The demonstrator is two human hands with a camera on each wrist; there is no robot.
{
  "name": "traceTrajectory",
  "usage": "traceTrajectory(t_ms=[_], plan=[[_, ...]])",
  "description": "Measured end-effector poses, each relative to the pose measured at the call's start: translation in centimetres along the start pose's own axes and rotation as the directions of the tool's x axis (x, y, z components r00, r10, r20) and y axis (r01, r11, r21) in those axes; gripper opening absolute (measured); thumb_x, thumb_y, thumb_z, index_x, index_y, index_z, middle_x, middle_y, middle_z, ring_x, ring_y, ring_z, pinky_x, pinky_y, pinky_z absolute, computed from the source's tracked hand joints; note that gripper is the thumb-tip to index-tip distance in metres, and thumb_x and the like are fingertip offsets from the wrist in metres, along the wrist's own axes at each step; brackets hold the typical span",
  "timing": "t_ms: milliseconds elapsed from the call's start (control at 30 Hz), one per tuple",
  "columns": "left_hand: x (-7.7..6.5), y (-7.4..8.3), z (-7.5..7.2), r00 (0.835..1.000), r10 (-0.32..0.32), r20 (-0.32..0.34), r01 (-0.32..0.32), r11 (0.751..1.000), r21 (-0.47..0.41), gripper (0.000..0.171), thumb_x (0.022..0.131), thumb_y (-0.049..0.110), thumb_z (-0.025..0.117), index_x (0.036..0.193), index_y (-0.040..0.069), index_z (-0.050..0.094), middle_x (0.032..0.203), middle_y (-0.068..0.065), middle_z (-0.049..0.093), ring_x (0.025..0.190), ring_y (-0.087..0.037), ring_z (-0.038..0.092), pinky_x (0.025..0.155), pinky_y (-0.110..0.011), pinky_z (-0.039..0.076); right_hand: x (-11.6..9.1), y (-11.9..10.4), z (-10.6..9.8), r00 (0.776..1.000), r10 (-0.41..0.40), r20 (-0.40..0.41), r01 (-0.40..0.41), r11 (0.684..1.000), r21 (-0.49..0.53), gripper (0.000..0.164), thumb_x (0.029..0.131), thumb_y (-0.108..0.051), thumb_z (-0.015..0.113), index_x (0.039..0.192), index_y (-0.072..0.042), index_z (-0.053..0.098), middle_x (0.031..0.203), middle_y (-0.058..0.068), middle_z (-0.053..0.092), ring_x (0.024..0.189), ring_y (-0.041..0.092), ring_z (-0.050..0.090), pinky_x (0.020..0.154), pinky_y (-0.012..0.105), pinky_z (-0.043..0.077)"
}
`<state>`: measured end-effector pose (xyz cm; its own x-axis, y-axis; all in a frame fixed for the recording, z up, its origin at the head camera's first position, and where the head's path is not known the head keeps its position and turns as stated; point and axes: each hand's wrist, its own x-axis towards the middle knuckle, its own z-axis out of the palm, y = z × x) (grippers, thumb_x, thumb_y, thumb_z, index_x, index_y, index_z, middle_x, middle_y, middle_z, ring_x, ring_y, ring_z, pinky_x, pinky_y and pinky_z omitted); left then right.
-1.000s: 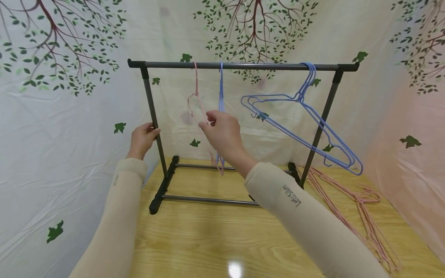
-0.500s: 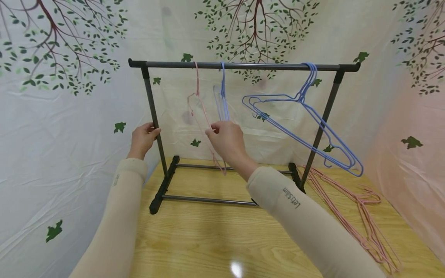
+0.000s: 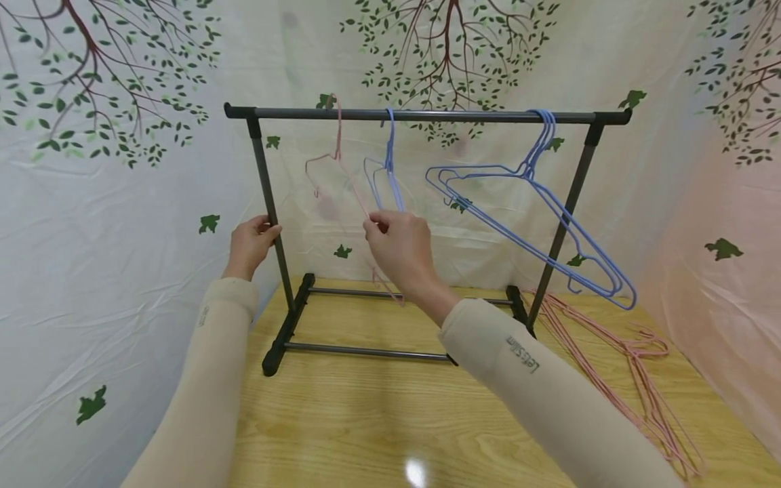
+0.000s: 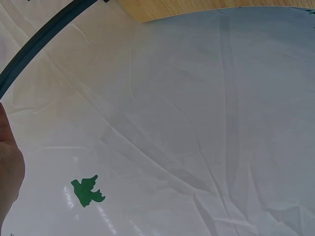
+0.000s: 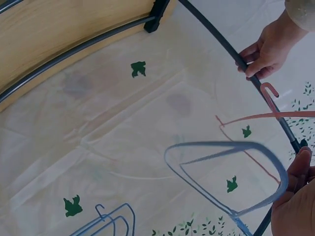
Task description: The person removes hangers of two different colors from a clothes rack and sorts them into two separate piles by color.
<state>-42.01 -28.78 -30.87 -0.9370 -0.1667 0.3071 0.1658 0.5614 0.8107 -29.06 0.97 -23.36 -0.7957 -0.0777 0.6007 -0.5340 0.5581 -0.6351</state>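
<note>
My left hand (image 3: 250, 245) holds the left upright post (image 3: 264, 169) of a black clothes rack, thumb in front and fingers behind. In the left wrist view only an edge of that hand (image 4: 10, 167) shows. With my right hand (image 3: 399, 247) I pinch the side of a pink clothes hanger (image 3: 321, 158). Its hook stands a little above the top rail (image 3: 464, 116); whether it still touches the rail I cannot tell. Right behind the hand, blue hangers (image 3: 390, 159) hang from the rail, turned nearly edge-on, their lower parts hidden. Both hands also show in the right wrist view.
More blue hangers (image 3: 531, 175) hang near the rail's right end. A bunch of pink hangers (image 3: 637, 362) lies on the wooden table (image 3: 342, 427) at the right. Black base bars (image 3: 366, 351) cross the tabletop. Printed cloth (image 3: 122, 224) encloses the back and sides.
My right hand has closed on the pink hanger and raised it, its hook rising above the rail and its shoulder swinging left. The middle blue hangers turned slightly. The left hand stayed put.
</note>
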Motion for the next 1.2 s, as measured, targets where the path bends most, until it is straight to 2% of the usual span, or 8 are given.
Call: traceTrajectory(t_ms=[300, 433, 567, 700, 867, 1067, 1200], plan=[[0.1, 0.1, 0.1, 1.0, -0.006, -0.006, 0.006, 1.0, 0.013, 0.044, 0.104, 0.026, 0.054, 0.14, 0.001, 0.055, 0.128, -0.023, 0.061, 0.113, -0.036, 0.063, 0.098, -0.045, 0.05, -2.2, 1.1, -0.8, 0.997, -0.075, 0.024, 0.073, 0.995, 0.067, 0.018, 0.097, -0.014, 0.064, 0.104, -0.003, 0.077, 0.078, 0.004, 0.073, 0.059, 0.008, 0.063, 0.052, 0.023, 0.05], [0.1, 0.2, 0.1, 1.0, 0.001, -0.003, -0.001, 1.0, 0.02, 0.044, 0.104, 0.026, 0.054, 0.14, 0.001, 0.054, 0.129, -0.024, 0.061, 0.113, -0.036, 0.062, 0.098, -0.045, 0.05, -3.6, 2.2, -1.4, 0.993, -0.12, 0.007, 0.119, 0.989, 0.087, 0.016, 0.095, -0.01, 0.067, 0.103, -0.001, 0.077, 0.076, 0.005, 0.074, 0.058, 0.009, 0.063, 0.05, 0.023, 0.049], [0.0, 0.2, 0.1, 1.0, 0.005, 0.002, -0.005, 1.0, 0.015, 0.044, 0.104, 0.025, 0.054, 0.14, 0.0, 0.054, 0.129, -0.024, 0.061, 0.114, -0.037, 0.062, 0.098, -0.045, 0.05, -5.2, 3.4, -2.2, 0.992, -0.127, 0.013, 0.124, 0.987, 0.104, 0.016, 0.095, -0.009, 0.068, 0.103, 0.001, 0.077, 0.077, 0.006, 0.074, 0.061, 0.009, 0.065, 0.052, 0.023, 0.05], [-0.2, 0.3, -0.1, 1.0, -0.001, 0.007, 0.001, 1.0, 0.007, 0.043, 0.104, 0.025, 0.054, 0.139, 0.0, 0.055, 0.129, -0.025, 0.06, 0.114, -0.037, 0.062, 0.099, -0.045, 0.049, -6.9, 4.7, -3.1, 0.991, -0.126, 0.034, 0.121, 0.986, 0.117, 0.017, 0.095, -0.01, 0.068, 0.104, 0.001, 0.076, 0.076, 0.004, 0.073, 0.06, 0.013, 0.065, 0.051, 0.023, 0.05], [-0.3, 0.3, -0.2, 1.0, -0.002, 0.006, 0.001, 1.0, 0.015, 0.044, 0.104, 0.026, 0.054, 0.139, 0.0, 0.055, 0.129, -0.025, 0.061, 0.114, -0.037, 0.062, 0.099, -0.046, 0.049, -8.6, 6.7, -4.2, 0.982, -0.186, 0.03, 0.18, 0.971, 0.159, 0.016, 0.092, -0.006, 0.07, 0.105, 0.002, 0.076, 0.079, 0.006, 0.074, 0.058, 0.019, 0.068, 0.051, 0.023, 0.053], [-0.3, 0.2, -0.2, 1.0, 0.016, 0.008, -0.016, 1.0, 0.023, 0.044, 0.104, 0.027, 0.053, 0.139, 0.0, 0.055, 0.128, -0.025, 0.061, 0.113, -0.037, 0.062, 0.098, -0.046, 0.05, -10.7, 9.1, -6.1, 0.976, -0.211, 0.045, 0.196, 0.955, 0.22, 0.017, 0.093, -0.002, 0.069, 0.108, 0.001, 0.075, 0.08, 0.007, 0.074, 0.06, 0.011, 0.068, 0.052, 0.024, 0.056], [-0.3, 0.2, -0.1, 1.0, 0.02, -0.001, -0.02, 1.0, 0.022, 0.043, 0.104, 0.027, 0.054, 0.137, 0.0, 0.056, 0.127, -0.024, 0.062, 0.112, -0.037, 0.062, 0.098, -0.046, 0.05, -12.4, 10.8, -7.7, 0.969, -0.236, 0.071, 0.215, 0.951, 0.225, 0.019, 0.091, 0.003, 0.068, 0.108, 0.001, 0.075, 0.081, 0.006, 0.074, 0.062, 0.006, 0.067, 0.053, 0.024, 0.056]])
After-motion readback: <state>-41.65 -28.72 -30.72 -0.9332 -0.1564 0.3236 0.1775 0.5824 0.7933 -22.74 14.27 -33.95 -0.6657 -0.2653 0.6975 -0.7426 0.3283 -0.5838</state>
